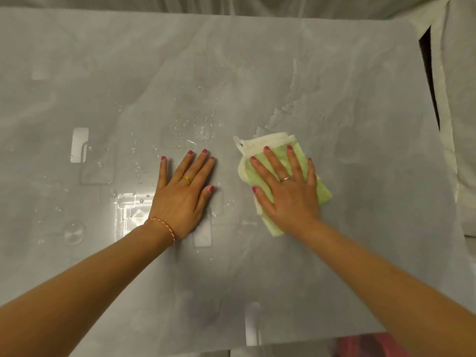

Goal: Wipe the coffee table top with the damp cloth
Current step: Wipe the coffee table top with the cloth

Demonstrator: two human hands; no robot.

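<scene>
Fingers (270, 161) of right hand (288, 199) splayed flat, pressing folded pale-green damp cloth (322, 191) onto glossy grey counter (360, 99).
Wiping step under way; left hand (180, 199) flat, fingers straight (bracing); next pass should head left toward water droplets (185, 124).

Coffee table top, two hands and one cloth: positions.

The glossy grey stone-look coffee table top (334, 253) fills the view from the near edge to the far edge. The left hand (184, 194) lies flat on it, just left of centre, fingers pointing far. The right hand (286, 191) lies flat just right of centre, on top of the folded pale green and white terry cloth (268, 148), which lies on the table and shows beyond the fingertips and to either side of the hand. The two hands are near each other but apart. Scattered water droplets (195, 122) sit on the table far of and to the left of the left hand. A streaky wet trail (288, 104) runs far from the cloth. Draped pale fabric (461, 124) lies past the table's right and far edges.
</scene>
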